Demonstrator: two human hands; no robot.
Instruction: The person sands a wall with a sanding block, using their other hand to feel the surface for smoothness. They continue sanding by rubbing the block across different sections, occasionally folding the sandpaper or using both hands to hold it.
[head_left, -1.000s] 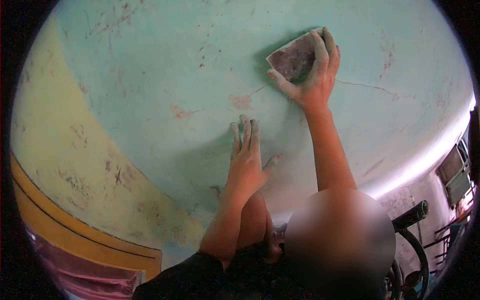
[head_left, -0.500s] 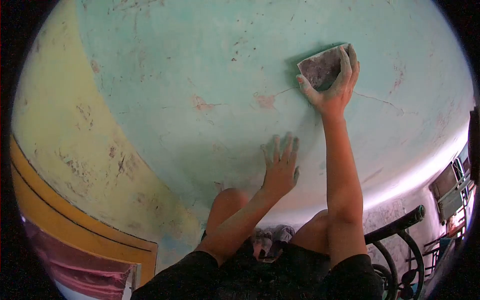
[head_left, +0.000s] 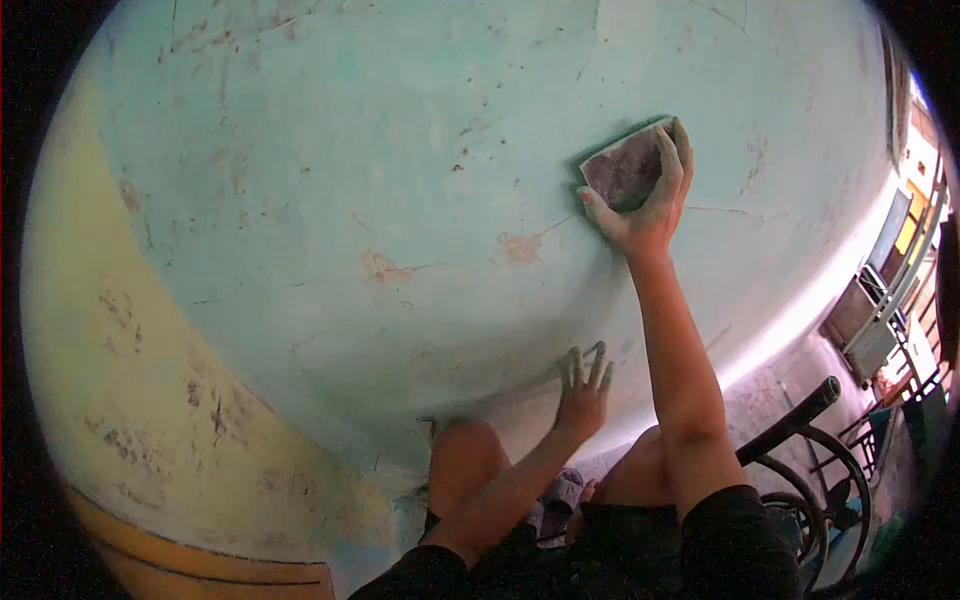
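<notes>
Since a second ago the left hand (head_left: pixel 585 390) had slid lower, fingers spread flat on the pale green plastered wall (head_left: pixel 350 180); the right hand (head_left: pixel 645 205) (at one o'clock) gripped the grey rectangular sanding block (head_left: pixel 622 170), pressed beside a hairline crack.

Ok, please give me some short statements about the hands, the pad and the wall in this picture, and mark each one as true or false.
1. The right hand presses a sanding pad against the wall. True.
2. The left hand holds a paintbrush. False: it holds nothing and lies flat on the wall with its fingers spread.
3. The left hand is lower on the wall than the right hand. True.
4. The wall around the pad is painted red. False: it is pale green, with a yellowish area at the left.
5. A thin crack runs along the wall beside the right hand. True.
</notes>
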